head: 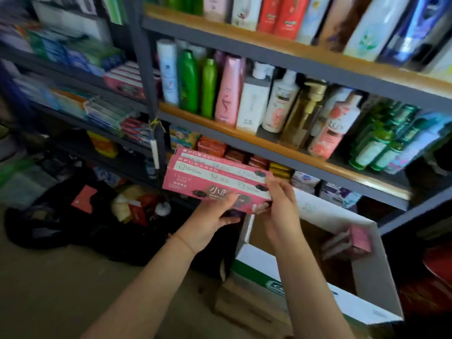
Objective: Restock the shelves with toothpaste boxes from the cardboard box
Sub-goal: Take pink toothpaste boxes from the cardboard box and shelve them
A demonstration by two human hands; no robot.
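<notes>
Three pink toothpaste boxes are stacked together in front of the shelf post, held up between both hands. My left hand grips the stack from below, thumb on the front face. My right hand holds its right end with fingers curled over the edge. The white cardboard box stands open on the floor at the lower right, with a few more pink toothpaste boxes inside. Matching pink boxes lie on the left shelf unit, higher up.
Grey metal shelves with wooden edges carry shampoo and lotion bottles at the right. The left unit holds blurred toothpaste packs. A dark upright post divides the two units. Black bags and loose packets lie on the floor at the left.
</notes>
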